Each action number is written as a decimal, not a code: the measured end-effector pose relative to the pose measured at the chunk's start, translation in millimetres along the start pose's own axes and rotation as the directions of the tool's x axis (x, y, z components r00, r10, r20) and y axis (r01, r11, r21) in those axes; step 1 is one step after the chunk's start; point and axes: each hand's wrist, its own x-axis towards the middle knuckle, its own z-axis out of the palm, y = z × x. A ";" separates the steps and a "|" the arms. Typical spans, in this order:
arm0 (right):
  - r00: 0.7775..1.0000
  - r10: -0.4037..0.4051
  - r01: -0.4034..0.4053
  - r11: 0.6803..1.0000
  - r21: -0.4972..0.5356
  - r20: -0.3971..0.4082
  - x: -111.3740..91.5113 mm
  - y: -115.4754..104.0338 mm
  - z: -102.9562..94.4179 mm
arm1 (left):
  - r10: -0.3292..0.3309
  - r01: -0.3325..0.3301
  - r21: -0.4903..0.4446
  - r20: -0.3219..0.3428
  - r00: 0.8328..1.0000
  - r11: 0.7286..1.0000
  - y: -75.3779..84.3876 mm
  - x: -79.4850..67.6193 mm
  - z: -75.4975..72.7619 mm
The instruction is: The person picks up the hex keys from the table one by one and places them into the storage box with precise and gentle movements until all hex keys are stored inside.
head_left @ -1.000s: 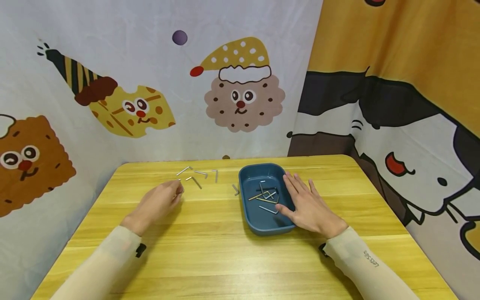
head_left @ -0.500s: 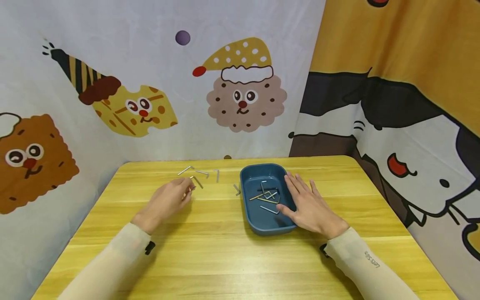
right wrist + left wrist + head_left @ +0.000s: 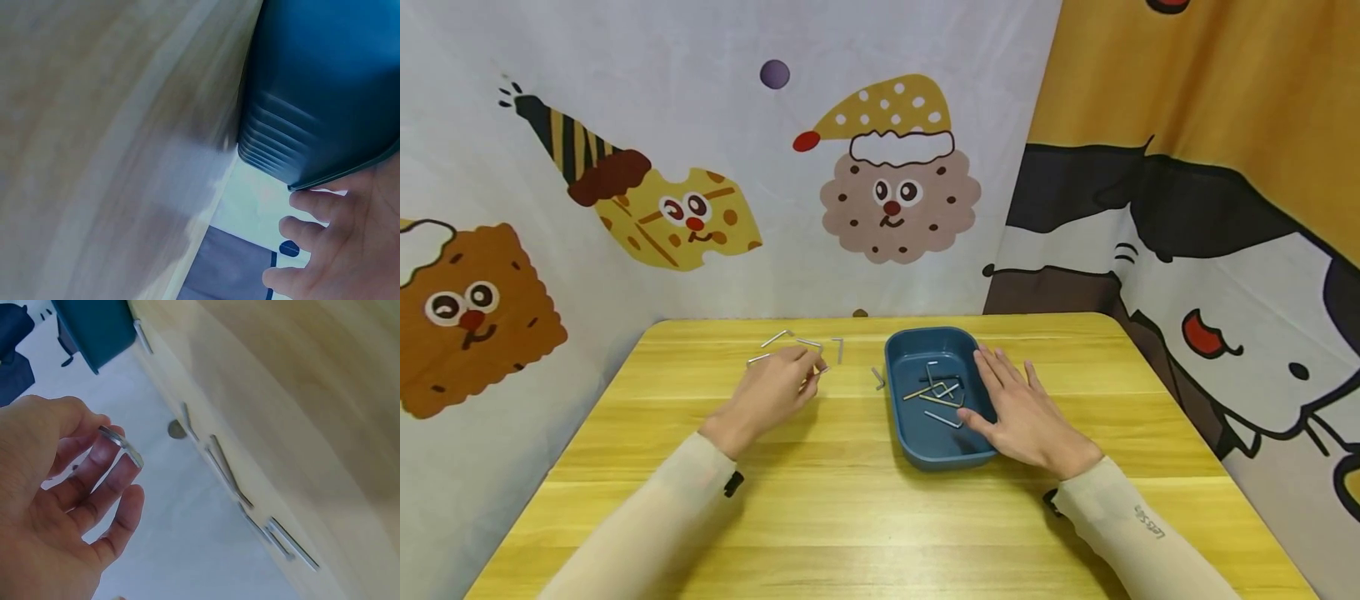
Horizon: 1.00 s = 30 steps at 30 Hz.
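Note:
My left hand (image 3: 772,390) pinches a silver hex key (image 3: 123,446) between thumb and fingertips, raised over the table in the left wrist view. In the head view that hand mostly covers the key. Several loose L-shaped hex keys (image 3: 776,338) lie just beyond it at the back of the table. A short hex key (image 3: 877,378) lies beside the left wall of the blue tray (image 3: 917,448). Inside the tray are several more hex keys (image 3: 942,400), silver, dark and brass-coloured. My right hand (image 3: 1030,425) rests on the tray's right rim, fingers straight and thumb over the inside.
The light wooden table (image 3: 820,517) ends at a back edge close behind the loose keys. A printed cartoon curtain (image 3: 700,83) hangs behind it and along both sides. Each wrist carries a small dark strap piece (image 3: 733,484).
My left hand has moved rightward toward the tray, pinching the hex key, and uncovered another key on the table behind it. My right hand stays on the tray rim. The head view has shifted slightly.

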 end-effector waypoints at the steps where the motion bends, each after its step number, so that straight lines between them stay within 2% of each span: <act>1: 1.000 -0.001 0.001 1.000 -0.001 0.000 0.0 0.0 -0.2 | 0.007 -0.007 0.001 0.001 1.000 1.000 3.0 2.5 -0.4; 18: 1.000 0.000 0.000 1.000 -0.011 -0.002 -0.6 -0.6 -1.0 | 0.111 -0.110 -0.035 0.022 0.994 0.993 51.8 55.1 -9.8; 23: 1.000 0.001 -0.001 1.000 -0.010 0.003 -0.8 -1.4 -1.0 | 0.133 -0.131 -0.047 0.037 0.990 0.990 61.0 65.2 -9.5; 30: 1.000 -0.002 0.002 1.000 -0.002 -0.006 0.1 -0.1 -0.4 | 0.124 -0.120 -0.063 0.059 0.991 0.991 67.7 72.2 -9.3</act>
